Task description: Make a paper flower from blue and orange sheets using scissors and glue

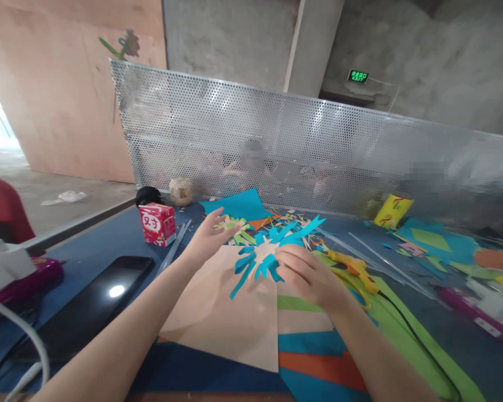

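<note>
The right hand (304, 273) pinches the right edge of a blue fringed paper piece (266, 251) over the beige sheet (222, 312) — the exact hold is partly hidden. The left hand (209, 237) is just beside it, holding nothing, fingers loosely spread. The step in hand seems to be handling the strips; the next move would call for a light, steady touch. To the right lies a yellow glue gun (350, 265) — farther out, paper scraps (243, 237) litter the tabletop (113, 234).

The left edge cuts off the red chair (2, 209), the person (251, 156) behind the perforated screen (193, 123) is blurred, and the right hand (312, 273) partly covers the blue cutout (270, 267).
</note>
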Motion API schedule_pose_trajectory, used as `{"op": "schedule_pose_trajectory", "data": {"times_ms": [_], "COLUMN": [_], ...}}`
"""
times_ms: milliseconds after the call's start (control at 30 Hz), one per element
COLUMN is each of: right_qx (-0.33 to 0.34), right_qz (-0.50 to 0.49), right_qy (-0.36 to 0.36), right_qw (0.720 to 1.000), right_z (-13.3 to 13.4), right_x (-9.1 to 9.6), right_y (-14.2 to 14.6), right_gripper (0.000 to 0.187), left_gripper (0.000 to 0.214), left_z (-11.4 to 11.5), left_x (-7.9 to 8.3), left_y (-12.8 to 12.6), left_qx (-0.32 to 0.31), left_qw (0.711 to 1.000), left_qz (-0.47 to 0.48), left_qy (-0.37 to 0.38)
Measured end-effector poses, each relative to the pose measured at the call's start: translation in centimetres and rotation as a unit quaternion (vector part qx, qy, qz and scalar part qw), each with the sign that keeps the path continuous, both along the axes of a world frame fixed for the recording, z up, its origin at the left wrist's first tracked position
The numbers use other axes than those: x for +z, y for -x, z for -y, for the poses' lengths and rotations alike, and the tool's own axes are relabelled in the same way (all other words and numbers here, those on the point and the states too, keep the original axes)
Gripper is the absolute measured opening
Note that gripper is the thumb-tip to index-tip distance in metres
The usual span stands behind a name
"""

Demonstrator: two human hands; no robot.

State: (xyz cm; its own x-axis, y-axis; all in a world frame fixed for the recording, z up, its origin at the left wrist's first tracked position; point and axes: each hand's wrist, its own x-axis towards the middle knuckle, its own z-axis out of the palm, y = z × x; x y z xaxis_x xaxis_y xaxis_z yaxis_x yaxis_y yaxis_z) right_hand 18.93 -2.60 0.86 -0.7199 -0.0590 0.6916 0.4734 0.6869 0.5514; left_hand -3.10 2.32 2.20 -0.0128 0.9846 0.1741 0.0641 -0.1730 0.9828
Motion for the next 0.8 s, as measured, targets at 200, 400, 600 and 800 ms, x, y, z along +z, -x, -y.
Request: {"op": "schedule_pose_trajectory", "data": {"times_ms": [200,400,600,800], "right_qx": [-0.018,-0.045,-0.03,0.001], "right_qz": [0.015,0.012,-0.105,-0.228], "right_qy": [0.027,0.248,0.429,0.571], "right_qw": [0.999,0.968,0.897,0.788], "right_z": [-0.7,-2.1,-2.9,-2.6], "right_x": [-0.5,-1.3,-1.8,-2.5], "right_y": [-0.1,-0.6,-1.6,0.7], "right_gripper": [0.015,0.016,0.008,0.016], "left_gripper": [0.037,0.025,0.031,0.039], "left_z": [0.0,1.1,0.8,1.5], "left_x": [0.6,3.0,2.3,-0.5], "left_y": [0.5,2.0,1.5,-1.9], "left_qx": [-0.162,-0.175,-0.198,-0.268], "left_qw": [0.969,0.859,0.898,0.955], "left_qz": [0.186,0.47,0.366,0.097], "left_qy": [-0.02,-0.104,-0.144,-0.084]}}
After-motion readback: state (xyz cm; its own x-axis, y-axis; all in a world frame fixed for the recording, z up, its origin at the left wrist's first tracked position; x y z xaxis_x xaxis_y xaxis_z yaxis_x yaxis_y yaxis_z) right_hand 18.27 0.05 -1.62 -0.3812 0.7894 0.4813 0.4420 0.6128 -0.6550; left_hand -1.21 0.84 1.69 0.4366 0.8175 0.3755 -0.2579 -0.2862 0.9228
